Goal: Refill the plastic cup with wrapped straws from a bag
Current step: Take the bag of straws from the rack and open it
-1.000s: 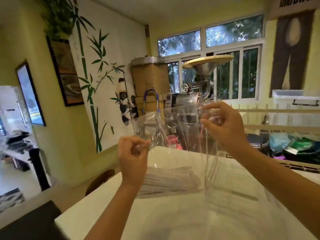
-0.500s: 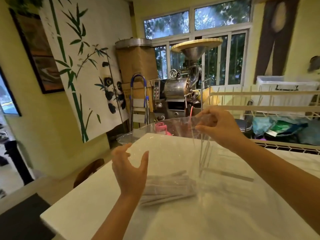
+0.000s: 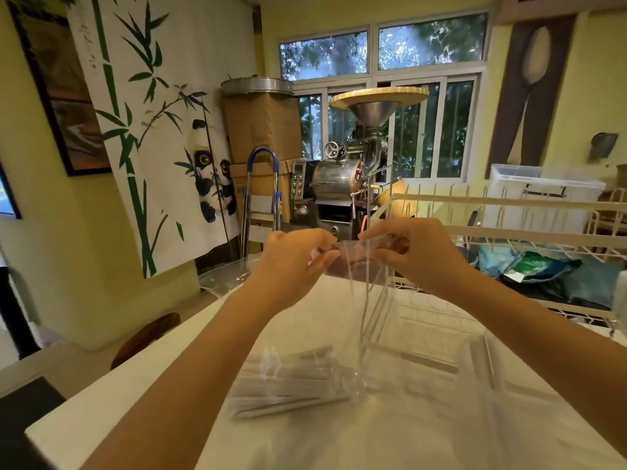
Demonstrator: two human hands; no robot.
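A clear plastic bag hangs above the white table, its mouth pinched from both sides. My left hand grips the bag's left edge and my right hand grips its right edge. A few wrapped straws hang upright inside the bag. A bundle of wrapped straws lies flat on the table below my hands, inside the bag's lower part as far as I can tell. One loose wrapped straw lies to the right. No plastic cup is visible.
A white wire rack runs along the table's far right edge, with bags behind it. A steel coffee roaster, a folded step ladder and cardboard boxes stand beyond the table. A brown chair back sits at the left.
My left hand let go of the bag, dropped open toward the table, then rose again and closed on the bag's top edge next to my right hand.
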